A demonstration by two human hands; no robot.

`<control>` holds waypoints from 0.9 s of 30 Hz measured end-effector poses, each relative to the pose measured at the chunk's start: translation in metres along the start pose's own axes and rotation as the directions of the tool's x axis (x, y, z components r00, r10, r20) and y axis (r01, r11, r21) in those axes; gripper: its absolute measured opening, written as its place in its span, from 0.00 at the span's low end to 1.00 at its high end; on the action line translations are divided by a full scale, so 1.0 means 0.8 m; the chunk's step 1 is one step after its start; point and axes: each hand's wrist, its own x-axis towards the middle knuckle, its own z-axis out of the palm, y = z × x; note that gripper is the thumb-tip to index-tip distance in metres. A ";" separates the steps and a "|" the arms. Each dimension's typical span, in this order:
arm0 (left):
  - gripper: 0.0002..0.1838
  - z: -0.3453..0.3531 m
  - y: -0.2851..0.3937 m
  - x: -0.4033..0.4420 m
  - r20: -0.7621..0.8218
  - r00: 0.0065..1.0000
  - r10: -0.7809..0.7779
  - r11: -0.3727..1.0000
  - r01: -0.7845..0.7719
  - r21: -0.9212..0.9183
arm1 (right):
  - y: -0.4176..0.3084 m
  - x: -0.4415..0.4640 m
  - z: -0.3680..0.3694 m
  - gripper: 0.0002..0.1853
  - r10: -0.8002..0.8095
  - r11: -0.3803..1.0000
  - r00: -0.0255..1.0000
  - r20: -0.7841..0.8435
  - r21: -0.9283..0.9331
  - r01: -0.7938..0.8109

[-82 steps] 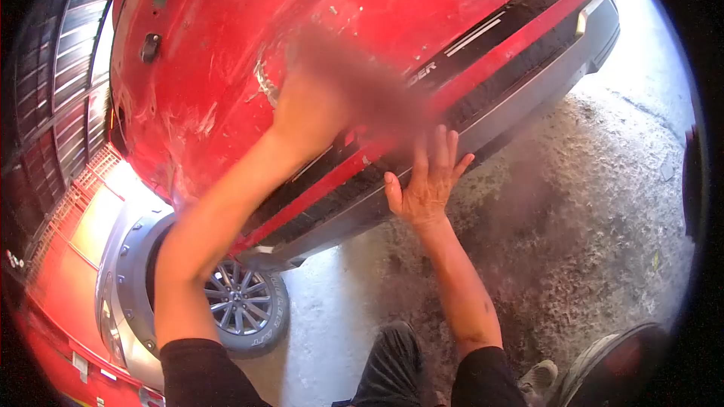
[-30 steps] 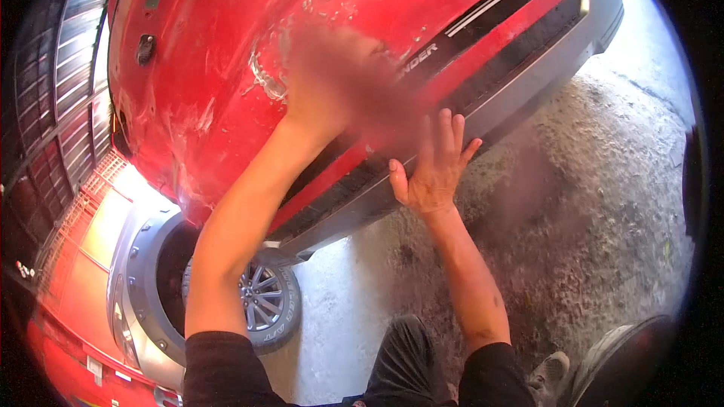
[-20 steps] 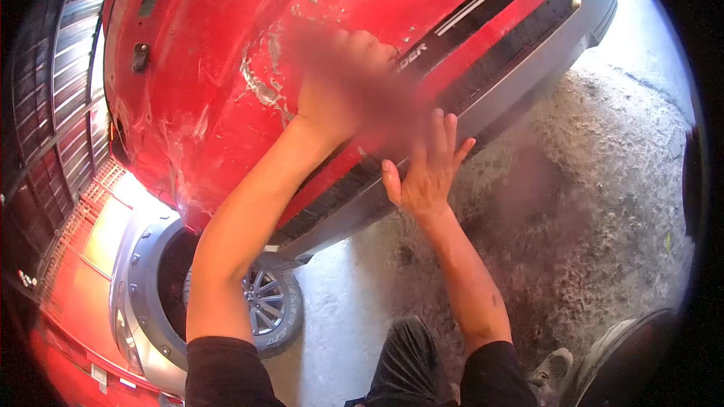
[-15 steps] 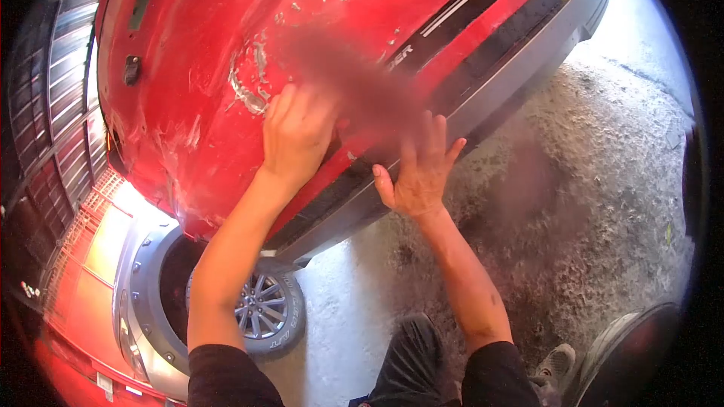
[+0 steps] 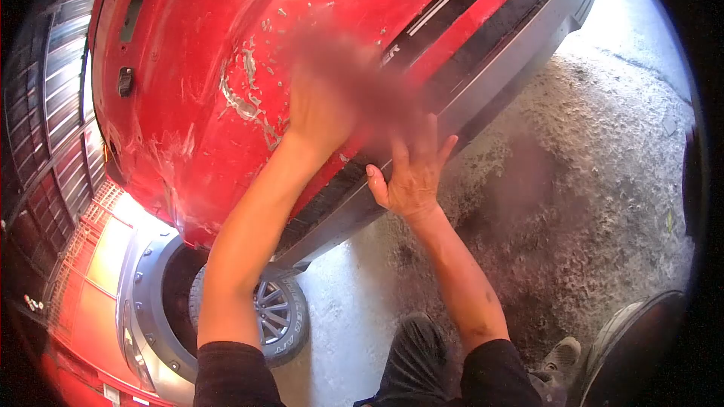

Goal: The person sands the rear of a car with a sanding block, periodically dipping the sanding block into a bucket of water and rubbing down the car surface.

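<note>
The red vehicle body panel (image 5: 219,53) has scuffed, chipped paint, with bare pale patches (image 5: 240,102) near its middle. My left hand (image 5: 320,109) is over the panel, to the right of these patches. A dark blurred smudge hides its fingers and anything they may hold. Lower right, my right hand (image 5: 413,177) lies with fingers and thumb spread at the panel's lower edge, against the black and grey trim (image 5: 452,113). The smudge partly covers its fingertips. A black strip with white lettering (image 5: 391,53) runs along the panel.
Below the panel is a wheel (image 5: 279,320) under a grey fender arch (image 5: 147,294). An orange-red surface (image 5: 98,264) stands at the left. Rough concrete floor (image 5: 603,166) extends to the right. A shoe (image 5: 562,354) and a dark round object (image 5: 637,354) are at the lower right.
My left hand has moved right across the panel, away from the chipped patches; its fingers looked curled before. My right hand stays nearly in place. The view has shifted slightly.
</note>
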 end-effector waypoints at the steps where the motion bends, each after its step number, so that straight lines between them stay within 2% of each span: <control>1: 0.06 0.004 0.004 0.018 -0.011 1.000 0.005 1.000 -0.006 -0.024 | 0.001 -0.001 -0.002 0.42 0.000 1.000 1.000 0.002 -0.006 0.000; 5: 0.05 0.003 -0.011 -0.043 -0.018 0.999 0.028 1.000 -0.028 -0.004 | 0.001 0.000 -0.005 0.41 0.005 1.000 1.000 0.009 0.013 -0.006; 8: 0.06 -0.011 -0.011 -0.050 0.009 1.000 -0.010 0.999 0.010 0.035 | 0.001 0.004 -0.004 0.42 0.006 1.000 1.000 0.004 0.012 -0.006; 12: 0.07 0.002 -0.006 0.033 -0.057 0.998 -0.005 1.000 0.006 0.027 | 0.001 -0.002 -0.004 0.42 0.001 1.000 1.000 0.030 -0.014 0.000; 15: 0.06 -0.013 -0.021 -0.039 -0.070 0.997 -0.025 0.999 0.027 0.024 | 0.002 -0.002 -0.007 0.42 -0.003 1.000 0.999 0.052 0.014 0.002; 18: 0.07 -0.047 -0.013 -0.078 0.029 0.988 -0.154 0.988 0.154 -0.012 | 0.003 0.000 -0.010 0.42 0.007 1.000 0.998 0.056 0.002 -0.007; 21: 0.06 -0.024 -0.029 -0.036 0.081 0.995 -0.060 0.993 0.051 0.104 | 0.000 -0.001 -0.005 0.43 0.000 1.000 0.999 0.044 0.003 0.000; 22: 0.06 -0.018 -0.034 -0.012 0.014 1.000 -0.022 1.000 0.022 -0.004 | 0.002 -0.001 -0.004 0.43 -0.001 1.000 1.000 0.031 0.000 0.001; 25: 0.06 -0.017 -0.044 -0.040 -0.034 0.998 -0.048 0.999 0.048 0.014 | 0.003 0.000 -0.005 0.43 -0.008 1.000 0.999 0.035 -0.018 0.009; 26: 0.06 -0.034 -0.038 -0.056 0.005 0.995 -0.101 0.991 0.100 0.089 | 0.002 -0.001 -0.004 0.43 -0.003 1.000 0.999 0.033 -0.010 0.004; 27: 0.06 -0.041 -0.036 -0.060 -0.005 0.994 -0.108 0.992 0.109 0.059 | 0.002 -0.003 -0.004 0.43 -0.002 1.000 1.000 0.027 -0.006 0.003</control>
